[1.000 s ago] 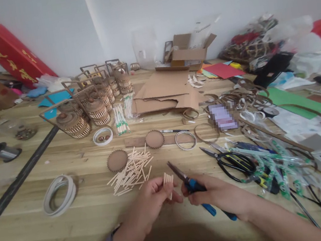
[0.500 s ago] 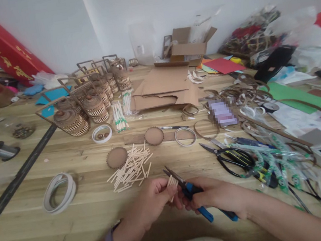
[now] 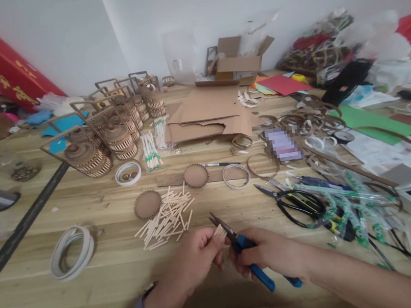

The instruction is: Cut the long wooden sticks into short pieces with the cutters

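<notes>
My left hand (image 3: 195, 256) pinches a small bundle of short wooden sticks (image 3: 219, 231), their tips poking up between the fingers. My right hand (image 3: 268, 252) grips blue-handled cutting pliers (image 3: 242, 246), whose dark jaws are slightly apart and sit right at the bundle's tips. Both hands hover low over the wooden table (image 3: 113, 286) near its front edge. A loose heap of cut sticks (image 3: 166, 216) lies just beyond my left hand, beside a toothed cardboard disc (image 3: 147, 205).
Black scissors (image 3: 293, 202) and wrapped chopsticks (image 3: 337, 206) lie to the right. Small slatted cardboard baskets (image 3: 109, 132) stand at the back left, flat cardboard sheets (image 3: 210, 112) behind the middle. A white tape ring (image 3: 68, 246) rests at left. Paper and plastic clutter fills the right side.
The pliers have come in from beside the stick bundle to its tips. Both hands have dropped a little lower and nearer to me.
</notes>
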`<state>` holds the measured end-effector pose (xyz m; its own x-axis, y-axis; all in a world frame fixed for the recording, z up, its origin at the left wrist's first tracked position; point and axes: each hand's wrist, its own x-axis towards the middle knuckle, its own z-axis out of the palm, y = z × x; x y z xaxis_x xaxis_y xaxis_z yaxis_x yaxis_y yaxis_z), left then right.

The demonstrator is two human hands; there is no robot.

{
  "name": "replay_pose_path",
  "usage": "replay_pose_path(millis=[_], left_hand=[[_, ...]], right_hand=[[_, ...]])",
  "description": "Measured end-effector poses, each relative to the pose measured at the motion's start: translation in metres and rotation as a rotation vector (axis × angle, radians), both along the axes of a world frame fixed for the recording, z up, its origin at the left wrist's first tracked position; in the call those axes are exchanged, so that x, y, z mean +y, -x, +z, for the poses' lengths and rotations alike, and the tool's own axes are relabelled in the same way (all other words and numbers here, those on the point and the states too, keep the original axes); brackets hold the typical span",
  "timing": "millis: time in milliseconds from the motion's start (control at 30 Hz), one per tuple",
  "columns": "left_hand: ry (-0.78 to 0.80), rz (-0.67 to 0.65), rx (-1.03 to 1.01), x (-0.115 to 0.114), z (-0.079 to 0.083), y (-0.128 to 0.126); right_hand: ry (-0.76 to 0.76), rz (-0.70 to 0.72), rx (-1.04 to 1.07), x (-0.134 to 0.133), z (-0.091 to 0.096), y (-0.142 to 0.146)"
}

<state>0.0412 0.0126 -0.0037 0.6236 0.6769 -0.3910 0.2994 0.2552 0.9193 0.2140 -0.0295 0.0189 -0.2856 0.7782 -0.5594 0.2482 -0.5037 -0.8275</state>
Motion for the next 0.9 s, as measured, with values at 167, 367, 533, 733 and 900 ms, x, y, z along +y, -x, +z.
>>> replay_pose_path(millis=[167, 367, 533, 733, 900], left_hand=[[-0.093, -0.005, 0.149, 0.0, 0.003, -0.003], [-0.096, -0.005, 0.222, 0.002, 0.001, -0.008], [-0.09, 0.019, 0.19, 0.001, -0.007, -0.007], [-0.233, 0.04, 0.314, 0.007, -0.008, 0.014], [-0.623, 0.321, 0.435, 0.019, -0.012, 0.044]], right_hand=[[0.11, -0.07, -0.001, 0.002, -0.015, 0.0], [0.138, -0.148, 0.017, 0.001, -0.025, 0.002], [0.155, -0.203, 0.071, 0.002, -0.028, 0.0], [0.27, -0.303, 0.238, 0.001, -0.025, -0.004], [0.4, -0.555, 0.732, -0.013, -0.024, -0.009]])
